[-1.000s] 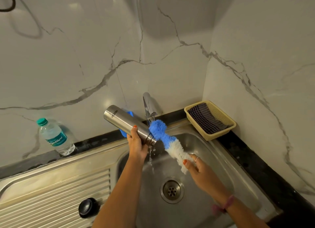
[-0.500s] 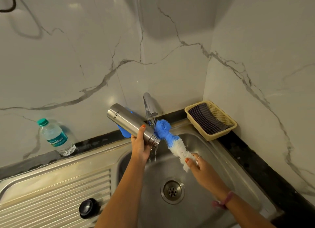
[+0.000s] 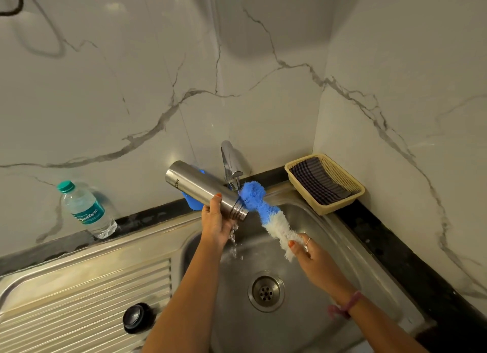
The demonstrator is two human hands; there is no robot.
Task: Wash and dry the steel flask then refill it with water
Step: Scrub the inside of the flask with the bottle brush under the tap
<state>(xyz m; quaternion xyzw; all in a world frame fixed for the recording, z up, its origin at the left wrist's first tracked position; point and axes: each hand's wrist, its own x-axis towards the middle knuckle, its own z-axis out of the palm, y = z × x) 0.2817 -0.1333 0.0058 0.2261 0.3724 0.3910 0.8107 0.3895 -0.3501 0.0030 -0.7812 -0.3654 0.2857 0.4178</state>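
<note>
Marble walls frame the sink [image 3: 329,236] as our left hand [image 3: 217,222] grips the steel flask [image 3: 204,189], mouth tilted down over the basin and draining. Our right hand's fingers [image 3: 296,247] pinch the bottle brush [image 3: 266,211] beside the mouth; we should line it up before pushing in.

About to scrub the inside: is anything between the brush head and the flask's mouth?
Nothing visible. The left hand holds the steel flask tilted, mouth down over the sink, cap off. The brush, gripped by the right hand, has its blue tip right at the open mouth.
</note>
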